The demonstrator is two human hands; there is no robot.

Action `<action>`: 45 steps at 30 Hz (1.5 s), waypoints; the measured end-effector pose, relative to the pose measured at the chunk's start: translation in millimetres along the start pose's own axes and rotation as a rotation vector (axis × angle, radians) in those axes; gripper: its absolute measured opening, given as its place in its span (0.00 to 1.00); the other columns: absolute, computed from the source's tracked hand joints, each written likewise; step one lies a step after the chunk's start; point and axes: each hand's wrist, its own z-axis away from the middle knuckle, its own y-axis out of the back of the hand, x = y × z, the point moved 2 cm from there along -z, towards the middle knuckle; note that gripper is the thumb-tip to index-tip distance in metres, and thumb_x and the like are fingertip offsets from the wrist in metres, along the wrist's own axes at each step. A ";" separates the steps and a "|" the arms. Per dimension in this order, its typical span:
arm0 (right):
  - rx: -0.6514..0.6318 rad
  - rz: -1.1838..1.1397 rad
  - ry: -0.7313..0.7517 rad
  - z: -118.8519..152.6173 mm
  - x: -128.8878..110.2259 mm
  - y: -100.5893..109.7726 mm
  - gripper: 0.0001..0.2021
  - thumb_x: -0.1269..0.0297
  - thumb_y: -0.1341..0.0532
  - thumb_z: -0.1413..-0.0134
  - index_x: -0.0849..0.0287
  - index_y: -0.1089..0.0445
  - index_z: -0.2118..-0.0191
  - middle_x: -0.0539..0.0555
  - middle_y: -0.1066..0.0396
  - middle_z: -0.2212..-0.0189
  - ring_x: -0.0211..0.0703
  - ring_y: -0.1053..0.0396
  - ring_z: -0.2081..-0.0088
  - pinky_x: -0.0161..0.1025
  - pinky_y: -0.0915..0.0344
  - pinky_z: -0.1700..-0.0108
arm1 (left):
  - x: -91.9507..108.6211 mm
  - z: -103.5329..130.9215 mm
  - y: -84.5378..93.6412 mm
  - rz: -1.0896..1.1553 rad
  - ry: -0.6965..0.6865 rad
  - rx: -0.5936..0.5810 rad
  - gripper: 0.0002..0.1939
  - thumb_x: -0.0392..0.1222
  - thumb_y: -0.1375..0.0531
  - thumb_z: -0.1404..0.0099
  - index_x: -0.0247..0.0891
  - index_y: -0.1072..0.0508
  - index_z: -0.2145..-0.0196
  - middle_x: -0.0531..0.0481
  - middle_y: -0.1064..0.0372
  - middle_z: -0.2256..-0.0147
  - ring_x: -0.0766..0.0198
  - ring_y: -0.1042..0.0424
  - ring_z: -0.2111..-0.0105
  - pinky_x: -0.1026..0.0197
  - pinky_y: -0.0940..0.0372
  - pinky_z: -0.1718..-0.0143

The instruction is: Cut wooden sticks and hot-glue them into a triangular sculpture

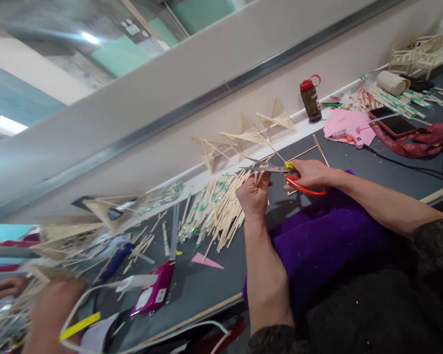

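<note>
In my right hand [310, 173] is a pair of scissors [268, 168] with orange-red handles and a yellow part at the pivot. Their parted blades point left, just above my left hand [254, 197]. That hand is closed on thin wooden sticks [258, 178], whose short ends stick up beside the blades. A large pile of wooden sticks [225, 216], some in green-printed wrappers, lies left of my left hand. Behind the scissors stands a twisted stick structure [245, 136] against the wall. More sticks lie on the table by my right hand.
A purple cloth [317, 236] covers my lap at the table edge. To the right are a brown bottle [310, 101], a glue gun [356, 135] on pink paper, and a phone [391, 122]. On the left lie a magenta tissue pack [157, 290], a white cable and a co-worker's hands [55, 305].
</note>
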 end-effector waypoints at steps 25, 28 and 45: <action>0.038 0.071 -0.006 0.5 -2.3 -1.9 0.19 0.53 0.39 0.45 0.60 0.30 0.53 0.62 0.22 0.56 0.52 0.26 0.60 0.39 0.42 0.66 | 2.9 2.7 -6.7 0.037 0.004 -0.014 0.18 0.49 0.40 0.32 0.41 0.28 0.78 0.53 0.29 0.81 0.65 0.27 0.77 0.63 0.36 0.70; 0.047 0.065 -0.017 0.9 -2.8 -0.9 0.19 0.53 0.39 0.45 0.60 0.30 0.52 0.62 0.22 0.55 0.52 0.26 0.59 0.39 0.41 0.65 | 2.0 2.1 -8.0 0.094 0.044 0.014 0.12 0.49 0.38 0.34 0.40 0.27 0.72 0.53 0.27 0.78 0.66 0.27 0.77 0.64 0.37 0.72; 0.002 -0.064 -0.002 -4.2 10.1 -4.4 0.28 0.42 0.35 0.52 0.56 0.33 0.51 0.57 0.25 0.58 0.49 0.28 0.61 0.39 0.41 0.63 | 0.0 2.6 -6.6 -0.009 -0.117 0.041 0.19 0.49 0.41 0.30 0.40 0.25 0.77 0.55 0.34 0.84 0.67 0.30 0.79 0.64 0.38 0.71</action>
